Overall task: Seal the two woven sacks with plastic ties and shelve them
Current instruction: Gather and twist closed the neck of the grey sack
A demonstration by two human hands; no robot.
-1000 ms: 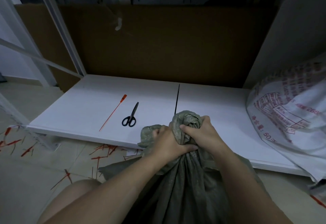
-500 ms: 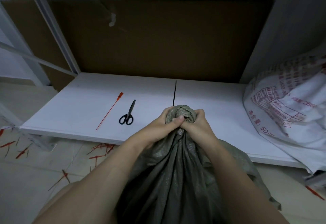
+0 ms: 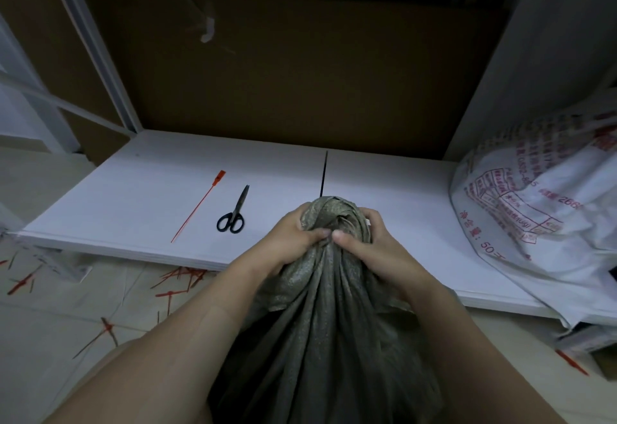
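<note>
Grey woven sack (image 3: 320,340) stands before the shelf (image 3: 417,190), its bunched neck clenched by left-hand grip (image 3: 293,240) and right-hand grip (image 3: 370,246). Red plastic tie (image 3: 199,205) lies leftward on the shelf, slanting away, nearest the left-hand grip.

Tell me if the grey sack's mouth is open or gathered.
Gathered, untied: left hand and right hand grip the grey sack's bunched neck.
</note>
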